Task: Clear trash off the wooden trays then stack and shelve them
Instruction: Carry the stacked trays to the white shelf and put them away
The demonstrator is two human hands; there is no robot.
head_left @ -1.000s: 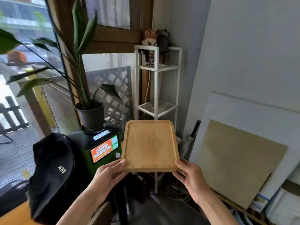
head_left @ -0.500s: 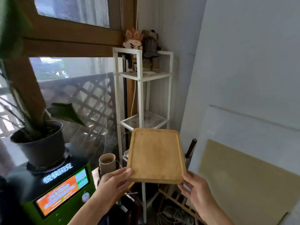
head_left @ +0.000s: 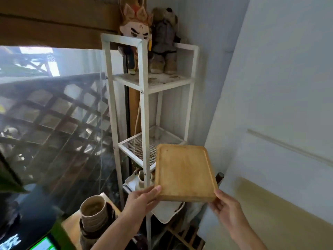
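I hold a bare wooden tray flat in the air, its far edge close to the front of the white metal shelf unit. My left hand grips the tray's near left corner. My right hand grips its near right corner. The tray's thick near edge may be more than one tray stacked; I cannot tell. The mesh middle shelf lies just beyond and left of the tray, with only some crumbs on it.
Two plush toys stand on the top shelf. A white dish with a small vase sits on a lower shelf behind the front post. Stacked ceramic cups stand at lower left. Boards lean against the wall at right.
I have stepped closer to the shelf unit, and the view has swung right and up. The tray, held in both hands, has come nearer the middle shelf. The plant pot has left the view.
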